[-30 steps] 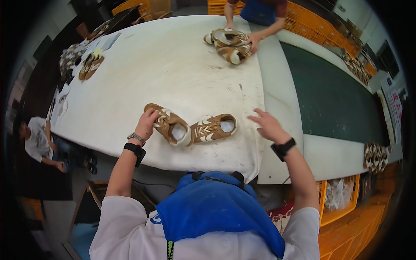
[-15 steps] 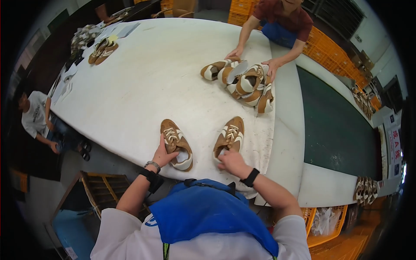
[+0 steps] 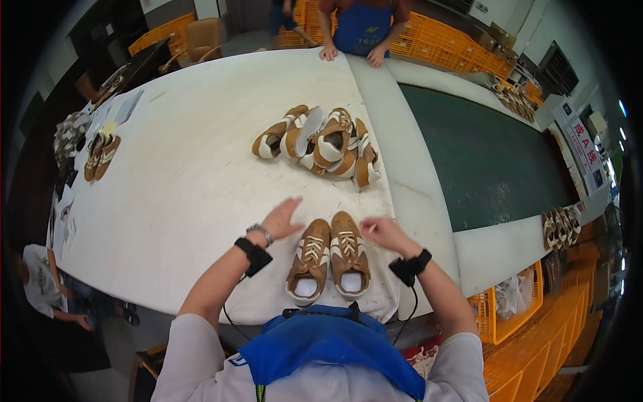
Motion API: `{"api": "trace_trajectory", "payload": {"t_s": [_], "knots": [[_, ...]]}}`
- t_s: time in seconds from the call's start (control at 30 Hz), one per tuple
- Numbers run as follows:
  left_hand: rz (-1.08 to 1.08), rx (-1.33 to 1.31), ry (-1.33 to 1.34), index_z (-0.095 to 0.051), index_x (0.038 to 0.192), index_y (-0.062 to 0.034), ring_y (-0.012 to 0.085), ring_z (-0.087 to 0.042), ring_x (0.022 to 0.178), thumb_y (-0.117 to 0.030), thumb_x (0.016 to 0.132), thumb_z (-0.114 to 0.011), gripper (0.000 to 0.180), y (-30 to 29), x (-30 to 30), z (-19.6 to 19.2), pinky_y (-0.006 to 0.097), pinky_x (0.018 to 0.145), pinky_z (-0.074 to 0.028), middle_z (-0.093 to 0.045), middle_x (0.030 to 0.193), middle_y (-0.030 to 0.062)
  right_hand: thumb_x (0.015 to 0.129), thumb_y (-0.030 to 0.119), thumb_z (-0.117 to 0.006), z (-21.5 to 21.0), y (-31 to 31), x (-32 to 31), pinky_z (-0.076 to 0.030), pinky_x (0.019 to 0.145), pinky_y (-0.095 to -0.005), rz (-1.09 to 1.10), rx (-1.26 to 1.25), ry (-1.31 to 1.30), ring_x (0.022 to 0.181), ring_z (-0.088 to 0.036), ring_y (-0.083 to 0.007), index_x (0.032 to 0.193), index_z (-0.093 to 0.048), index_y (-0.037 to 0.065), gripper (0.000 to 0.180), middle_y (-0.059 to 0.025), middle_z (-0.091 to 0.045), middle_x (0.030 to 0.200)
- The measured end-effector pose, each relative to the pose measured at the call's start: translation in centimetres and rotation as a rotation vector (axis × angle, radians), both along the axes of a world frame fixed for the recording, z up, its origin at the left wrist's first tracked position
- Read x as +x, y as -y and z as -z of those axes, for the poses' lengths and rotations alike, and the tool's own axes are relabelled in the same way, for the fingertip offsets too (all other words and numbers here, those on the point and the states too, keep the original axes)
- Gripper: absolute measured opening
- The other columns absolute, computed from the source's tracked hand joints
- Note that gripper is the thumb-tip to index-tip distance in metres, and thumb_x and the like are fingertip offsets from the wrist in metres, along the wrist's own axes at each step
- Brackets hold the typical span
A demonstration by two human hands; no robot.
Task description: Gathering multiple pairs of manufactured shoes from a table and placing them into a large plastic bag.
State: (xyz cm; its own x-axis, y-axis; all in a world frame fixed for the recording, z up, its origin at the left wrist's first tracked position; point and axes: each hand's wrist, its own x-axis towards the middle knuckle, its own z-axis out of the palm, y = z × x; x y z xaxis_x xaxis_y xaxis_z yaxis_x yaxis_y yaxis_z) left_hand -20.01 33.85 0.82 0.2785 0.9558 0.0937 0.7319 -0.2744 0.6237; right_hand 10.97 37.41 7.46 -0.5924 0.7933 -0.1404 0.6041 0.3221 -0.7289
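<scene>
A pair of brown sneakers with white stripes and laces stands side by side before me, toes pointing away: the left sneaker (image 3: pixel 311 258) and the right sneaker (image 3: pixel 348 251). White lining shows inside both. My left hand (image 3: pixel 281 219) hovers beside the left sneaker's toe, fingers spread and holding nothing. To the right of the right sneaker's toe is my right hand (image 3: pixel 388 236), its fingers curled together; a tiny pale spot shows at the fingertips, too small to name. Farther off lies a heap of similar sneakers (image 3: pixel 333 144), with a white insole-like piece among them.
The white table (image 3: pixel 194 181) carries another pair of shoes (image 3: pixel 102 157) at far left. A green belt surface (image 3: pixel 489 154) runs along the right, with more shoes (image 3: pixel 561 226) near its end. A co-worker in a blue apron (image 3: pixel 363 30) rests both hands on the far edge.
The two sneakers have come together, and both hands have left them. My left hand has opened. The co-worker's hands have left the heap and moved to the table edge; my view has shifted.
</scene>
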Motion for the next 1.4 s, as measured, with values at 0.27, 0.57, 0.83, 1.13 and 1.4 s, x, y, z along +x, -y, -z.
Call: {"api": "trace_trajectory", "payload": {"t_s": [0.27,0.57,0.83,1.13,1.4], "knots": [[0.03,0.415,-0.334,-0.047,0.115,-0.0058,0.0302,-0.049,0.106,-0.004,0.07,-0.059,0.047,-15.0,6.7,-4.9,0.04,0.086,-0.043,-0.047,0.119,0.0138,0.069,0.019,-0.069,8.3,-11.9,-0.5,-0.043,0.087,-0.0372,0.316,0.287,0.007,0.101,-0.053,-0.0346,0.115,-0.049,0.0,0.053,-0.0196,-0.053,0.114],[0.015,0.306,-0.285,-0.055,0.082,-0.0069,0.0299,-0.057,0.073,-0.013,0.07,-0.064,0.015,-5.4,0.8,-10.8,0.04,0.06,-0.047,-0.054,0.086,0.0084,0.075,0.015,-0.06,-1.2,-4.4,4.1,-0.047,0.067,-0.0376,0.281,0.211,0.108,0.078,-0.059,-0.032,0.098,-0.054,0.004,0.026,-0.0154,-0.06,0.087],[-0.169,0.04,-0.314,-0.054,0.08,-0.006,0.0311,-0.055,0.068,-0.006,0.066,-0.067,0.019,13.5,-4.4,-6.8,0.039,0.057,-0.045,-0.052,0.08,0.009,0.07,0.009,-0.063,-2.8,8.0,8.9,-0.046,0.059,-0.0392,0.125,0.399,0.357,0.069,-0.057,-0.0308,0.086,-0.054,0.006,0.019,-0.0104,-0.056,0.078],[-0.128,-0.099,-0.114,-0.055,0.082,-0.0075,0.0302,-0.057,0.069,-0.008,0.066,-0.068,0.021,19.3,1.7,-2.1,0.038,0.058,-0.047,-0.055,0.081,0.0084,0.071,0.011,-0.06,1.1,13.5,5.7,-0.046,0.054,-0.0383,-0.049,0.426,0.367,0.062,-0.058,-0.028,0.074,-0.052,0.005,0.01,-0.0096,-0.053,0.069],[-0.123,-0.105,-0.473,-0.054,0.103,-0.013,0.0239,-0.055,0.073,-0.03,0.065,-0.072,0.046,17.6,4.0,-5.3,0.035,0.061,-0.044,-0.056,0.083,0.0046,0.072,0.017,-0.06,1.2,13.2,6.3,-0.045,0.052,-0.0372,-0.187,0.416,0.46,0.059,-0.058,-0.027,0.079,-0.054,0.007,0.013,-0.0085,-0.056,0.069]]}}
